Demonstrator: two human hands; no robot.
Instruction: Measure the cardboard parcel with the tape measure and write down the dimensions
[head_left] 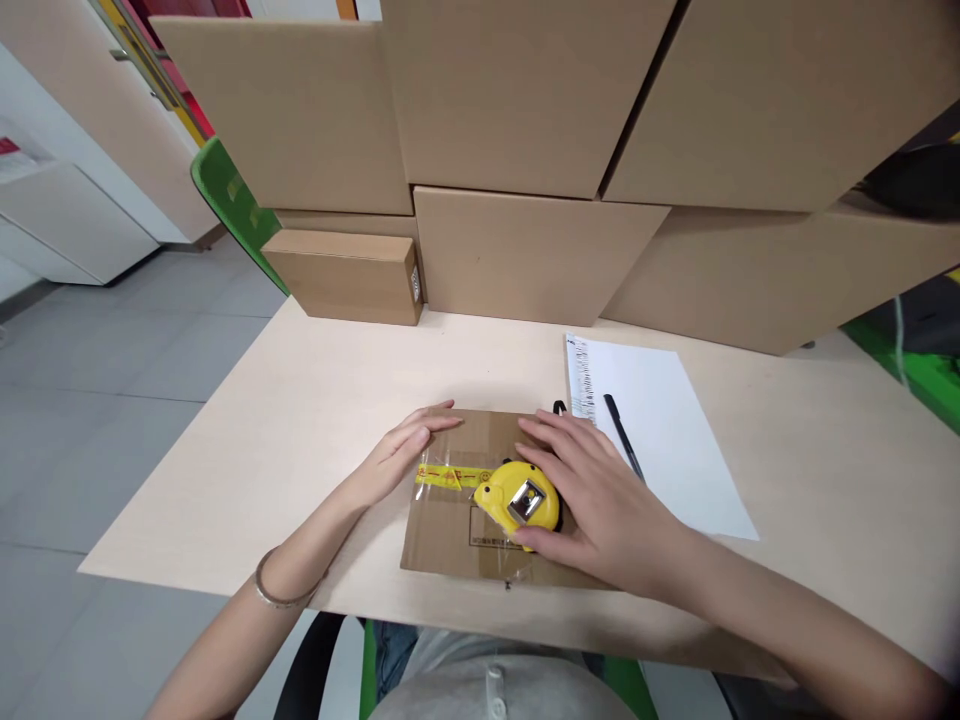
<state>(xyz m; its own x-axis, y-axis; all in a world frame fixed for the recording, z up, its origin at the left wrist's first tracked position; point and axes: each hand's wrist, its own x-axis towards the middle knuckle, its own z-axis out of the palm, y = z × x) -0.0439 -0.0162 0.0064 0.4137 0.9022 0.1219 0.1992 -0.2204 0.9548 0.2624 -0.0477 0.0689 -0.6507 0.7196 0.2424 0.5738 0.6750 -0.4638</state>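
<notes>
A flat cardboard box (442, 535) lies on the table near its front edge, with a yellow strip of tape (454, 477) printed in red across its left part. On top of the box rests a yellow tape measure (517, 497) with a silver square on its face. My right hand (600, 495) curves round the tape measure's right side, thumb at its lower edge and index finger at its upper edge; the other fingers reach over the box. My left hand (397, 450) lies along the box's left edge, fingers stretched out and holding nothing.
White paper sheets (682, 440) with a black pen (624, 437) lie on the table (330, 400) right of the box. Large cardboard boxes (540, 255) stand stacked along the back, with a smaller carton (352, 280) at the left. A green chair back (232, 205) stands behind.
</notes>
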